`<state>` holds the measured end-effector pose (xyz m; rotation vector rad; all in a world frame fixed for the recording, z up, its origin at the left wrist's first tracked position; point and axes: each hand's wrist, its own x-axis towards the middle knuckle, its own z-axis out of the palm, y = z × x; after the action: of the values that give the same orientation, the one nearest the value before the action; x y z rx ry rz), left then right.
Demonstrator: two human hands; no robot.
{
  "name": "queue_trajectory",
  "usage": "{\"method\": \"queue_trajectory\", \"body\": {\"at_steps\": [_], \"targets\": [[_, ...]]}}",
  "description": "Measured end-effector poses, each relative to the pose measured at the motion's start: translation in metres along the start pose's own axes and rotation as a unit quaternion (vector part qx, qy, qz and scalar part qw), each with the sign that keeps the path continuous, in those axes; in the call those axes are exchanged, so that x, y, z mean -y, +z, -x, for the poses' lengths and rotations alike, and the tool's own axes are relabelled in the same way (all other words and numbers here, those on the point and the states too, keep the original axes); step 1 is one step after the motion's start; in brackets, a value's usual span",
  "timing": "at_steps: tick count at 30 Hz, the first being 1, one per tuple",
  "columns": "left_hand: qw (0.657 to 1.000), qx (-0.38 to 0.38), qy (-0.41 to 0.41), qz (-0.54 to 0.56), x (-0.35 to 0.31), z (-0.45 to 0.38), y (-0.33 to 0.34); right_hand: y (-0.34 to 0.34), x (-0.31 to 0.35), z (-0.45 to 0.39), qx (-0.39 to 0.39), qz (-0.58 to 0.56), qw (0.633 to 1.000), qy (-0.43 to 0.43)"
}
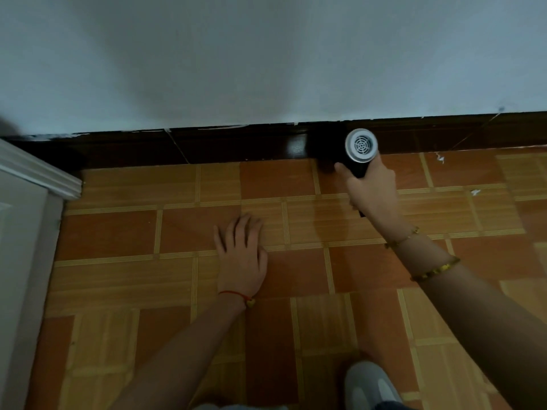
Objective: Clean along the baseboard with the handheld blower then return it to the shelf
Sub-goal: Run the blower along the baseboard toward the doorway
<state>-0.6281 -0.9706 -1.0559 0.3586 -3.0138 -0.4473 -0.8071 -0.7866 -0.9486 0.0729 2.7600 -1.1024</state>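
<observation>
The handheld blower (359, 149) is black with a round silver rear grille facing me. Its nozzle end points at the dark brown baseboard (231, 146) that runs along the foot of the pale wall; the nozzle itself is lost in shadow. My right hand (371, 187) grips the blower's handle just above the floor. My left hand (241, 253) rests flat on the orange tiled floor (296, 276) with its fingers spread, left of the blower and nearer to me.
A white door frame (35, 208) stands at the left, meeting the baseboard's end. My grey shoe (370, 386) shows at the bottom edge. Small white flecks (475, 192) lie on the tiles at the right, near the baseboard.
</observation>
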Motion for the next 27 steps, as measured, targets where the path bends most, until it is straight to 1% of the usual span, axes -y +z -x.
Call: {"method": "queue_trajectory", "body": {"at_steps": [2, 6, 7, 9, 12, 14, 18, 21, 24, 27], "targets": [[1.0, -0.001, -0.002, -0.002, 0.0, -0.001, 0.001, -0.003, -0.004, -0.001, 0.005, -0.006, 1.0, -0.009], [1.0, -0.006, -0.002, -0.001, -0.001, -0.001, 0.002, 0.008, 0.007, 0.001, 0.083, -0.016, 0.995, -0.05], [1.0, -0.007, -0.001, -0.006, -0.001, -0.001, 0.002, 0.01, 0.011, 0.001, 0.092, -0.008, 0.994, -0.06], [1.0, -0.007, 0.001, -0.023, -0.003, -0.001, 0.002, 0.009, 0.011, -0.001, 0.088, -0.008, 0.994, -0.057], [0.998, 0.0, 0.005, -0.056, -0.005, -0.001, 0.001, -0.003, -0.002, -0.007, 0.052, -0.035, 0.998, -0.009], [0.997, 0.013, -0.002, -0.076, -0.008, 0.0, 0.002, -0.01, -0.011, -0.01, 0.036, -0.052, 0.998, 0.002], [0.996, 0.022, -0.018, -0.09, -0.014, 0.0, 0.004, -0.003, -0.011, -0.002, 0.063, -0.068, 0.995, -0.026], [0.994, 0.018, -0.01, -0.103, -0.015, -0.001, 0.002, 0.006, -0.005, -0.001, 0.093, -0.069, 0.992, -0.051], [0.993, 0.023, -0.01, -0.117, -0.016, -0.001, -0.002, -0.001, -0.01, -0.006, 0.063, -0.077, 0.995, -0.033], [0.995, 0.012, -0.046, -0.086, -0.027, -0.006, -0.008, -0.01, -0.023, -0.009, 0.029, -0.085, 0.996, -0.023]]}}
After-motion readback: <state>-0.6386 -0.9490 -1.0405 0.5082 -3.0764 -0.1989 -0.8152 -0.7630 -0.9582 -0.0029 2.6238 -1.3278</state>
